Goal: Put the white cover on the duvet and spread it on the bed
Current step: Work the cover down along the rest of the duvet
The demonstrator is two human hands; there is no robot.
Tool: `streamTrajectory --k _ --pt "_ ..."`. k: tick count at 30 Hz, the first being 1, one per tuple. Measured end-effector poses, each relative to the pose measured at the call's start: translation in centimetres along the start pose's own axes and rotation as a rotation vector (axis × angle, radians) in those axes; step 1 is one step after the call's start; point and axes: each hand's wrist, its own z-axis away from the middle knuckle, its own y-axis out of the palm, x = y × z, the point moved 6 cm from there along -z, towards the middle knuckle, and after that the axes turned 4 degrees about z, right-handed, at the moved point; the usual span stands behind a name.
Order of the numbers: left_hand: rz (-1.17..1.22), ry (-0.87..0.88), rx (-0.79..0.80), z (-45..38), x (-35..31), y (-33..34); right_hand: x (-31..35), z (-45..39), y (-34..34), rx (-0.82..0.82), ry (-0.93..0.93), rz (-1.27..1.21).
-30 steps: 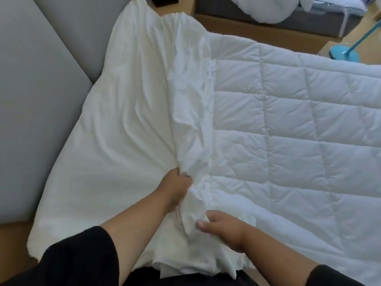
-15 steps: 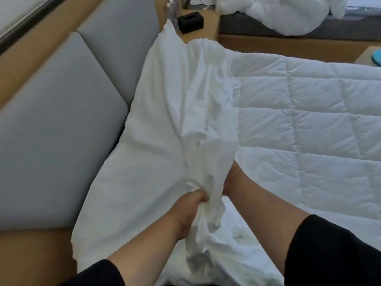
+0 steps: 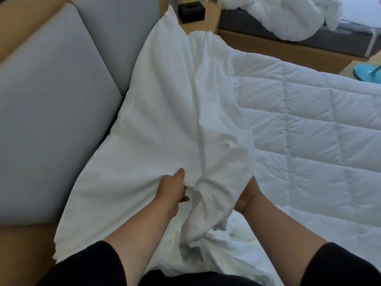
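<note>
The white cover [image 3: 165,112] is seen drawn over the head end of the quilted duvet [image 3: 309,141], which lies spread on the bed. The covered strip has its long axis running from the near edge of the bed, by the person, away to the far edge, where one corner of the cover stands up in a point against the grey padded headboard [image 3: 51,100]. The cover's left side lies along the headboard; its right side is gathered in a thick bunched fold that runs the same way, from the far edge down to the hands. To the right of that fold the duvet is left bare, its stitched squares stretching off toward the right edge of the bed.

The left hand [image 3: 172,189] is closed on the cover at the near end of the fold, the thumb laid on top and the fingers curled underneath. The right hand [image 3: 248,195] is held just beside it, with the bunched cloth between the two; only the heel and wrist are shown, the fingers being hidden inside the fabric, so its grasp cannot be told. Loose cover hangs down below both hands.

A black box [image 3: 191,12] is seen on a wooden ledge beyond the far corner, and another heap of white bedding [image 3: 288,15] lies on a dark base behind it. A turquoise object [image 3: 366,72] is visible at the right.
</note>
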Motion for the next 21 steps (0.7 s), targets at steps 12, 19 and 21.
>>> streamTrajectory --k 12,19,21 --pt "0.106 0.189 -0.113 -2.7 -3.7 -2.8 7.6 6.4 -9.0 -0.119 -0.071 0.187" --pt "0.068 0.135 -0.073 -3.3 -1.4 -0.5 13.8 12.7 -14.5 -0.489 0.037 0.621" --pt "0.042 0.106 -0.001 -3.6 -0.4 1.2 20.0 15.4 -18.7 -0.74 0.04 0.85"
